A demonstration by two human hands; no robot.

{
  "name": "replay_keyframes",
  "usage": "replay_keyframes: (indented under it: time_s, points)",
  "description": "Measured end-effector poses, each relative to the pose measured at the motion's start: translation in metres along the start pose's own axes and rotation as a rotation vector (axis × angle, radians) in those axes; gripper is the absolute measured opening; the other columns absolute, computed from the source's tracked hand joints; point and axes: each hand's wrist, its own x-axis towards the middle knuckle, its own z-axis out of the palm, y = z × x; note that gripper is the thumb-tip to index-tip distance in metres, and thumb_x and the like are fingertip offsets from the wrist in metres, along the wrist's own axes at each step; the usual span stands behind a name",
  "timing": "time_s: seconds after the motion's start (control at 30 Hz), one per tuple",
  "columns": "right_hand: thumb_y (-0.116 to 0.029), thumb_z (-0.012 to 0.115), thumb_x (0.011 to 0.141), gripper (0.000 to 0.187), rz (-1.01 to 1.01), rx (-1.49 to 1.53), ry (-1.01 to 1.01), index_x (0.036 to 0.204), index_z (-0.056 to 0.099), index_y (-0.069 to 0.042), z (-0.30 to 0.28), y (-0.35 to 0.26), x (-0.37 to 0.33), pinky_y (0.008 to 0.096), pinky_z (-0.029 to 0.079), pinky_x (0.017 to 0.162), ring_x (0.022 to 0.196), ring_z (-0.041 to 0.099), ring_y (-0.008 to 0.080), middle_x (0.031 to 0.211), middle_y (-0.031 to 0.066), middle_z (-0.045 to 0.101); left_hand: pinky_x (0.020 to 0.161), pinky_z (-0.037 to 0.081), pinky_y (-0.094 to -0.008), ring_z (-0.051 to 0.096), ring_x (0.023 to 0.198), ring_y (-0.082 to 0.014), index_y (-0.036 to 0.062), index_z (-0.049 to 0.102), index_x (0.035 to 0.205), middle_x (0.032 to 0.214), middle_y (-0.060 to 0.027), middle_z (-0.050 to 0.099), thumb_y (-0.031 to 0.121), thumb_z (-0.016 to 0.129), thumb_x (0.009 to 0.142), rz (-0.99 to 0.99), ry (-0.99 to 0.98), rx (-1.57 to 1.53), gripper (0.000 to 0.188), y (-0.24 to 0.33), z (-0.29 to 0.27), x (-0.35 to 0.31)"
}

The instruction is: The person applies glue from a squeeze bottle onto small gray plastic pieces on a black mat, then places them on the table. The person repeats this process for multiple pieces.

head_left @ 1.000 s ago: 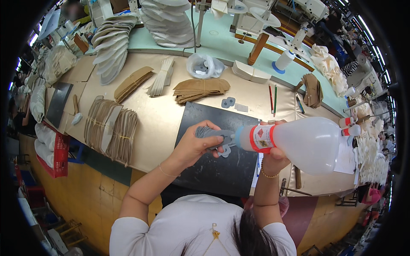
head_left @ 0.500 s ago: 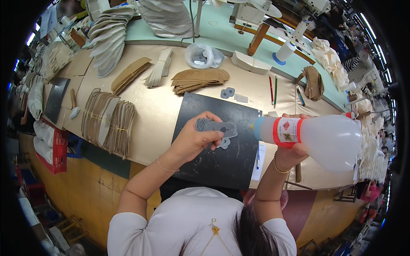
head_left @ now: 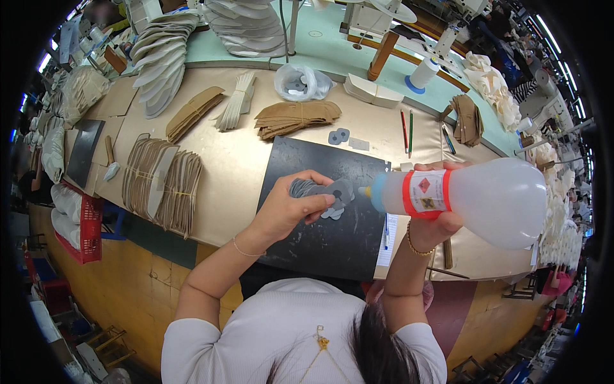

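Between the thumb and fingers of my left hand [head_left: 297,203] is a fanned stack of small grey cut pieces [head_left: 339,192] with dark holes, held above the black work mat [head_left: 307,246]. Just below it, a few more grey pieces [head_left: 333,214] show, partly hidden by the stack. My right hand [head_left: 441,224] wraps round a translucent white squeeze bottle [head_left: 499,201] with a red-edged label. The bottle lies nearly level, its light blue cap and yellowish nozzle [head_left: 366,191] pointing left, close to the stack. Whether the nozzle touches the pieces I cannot tell.
Bundles of brown pieces [head_left: 297,118] and a plastic bag [head_left: 300,83] lie beyond the mat. Two pencils [head_left: 407,132] and a thread cone [head_left: 423,73] are at the far right. Large tied bundles [head_left: 160,182] sit left, and a red crate [head_left: 91,227] stands beside the table.
The bottle has moved slightly left and tilted a little more, bringing its nozzle nearer to the grey stack. My left hand keeps its hold, and the stack's top piece has shifted slightly.
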Motion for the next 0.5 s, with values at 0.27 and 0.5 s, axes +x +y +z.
replay_keyframes:
  time_s: [0.27,0.5]
  points:
    - [-0.034,0.083,0.062,0.079,-0.006,-0.072,-0.353,0.119,0.043,0.002,0.005,0.006,-0.003,0.0436,0.054,0.078,0.092,0.062,0.034,0.109,0.0177,0.056,0.04,0.035,-0.0222,0.049,0.047,-0.0089,-0.0007,0.057,0.085,0.064,-0.0064,0.057,0.008,0.066,0.075,-0.083,-0.022,0.089,0.016,0.004,0.004,0.001]
    - [-0.028,0.084,0.061,0.074,0.09,-0.061,-0.375,0.116,0.047,0.003,-0.023,0.041,-0.011,0.0455,0.053,0.082,0.097,0.06,0.0348,0.108,0.0166,0.057,0.038,0.037,-0.0229,0.052,0.048,-0.0104,-0.0002,0.057,0.083,0.064,-0.0074,0.058,0.009,0.066,0.073,-0.13,-0.043,0.11,0.016,0.006,0.005,0.002]
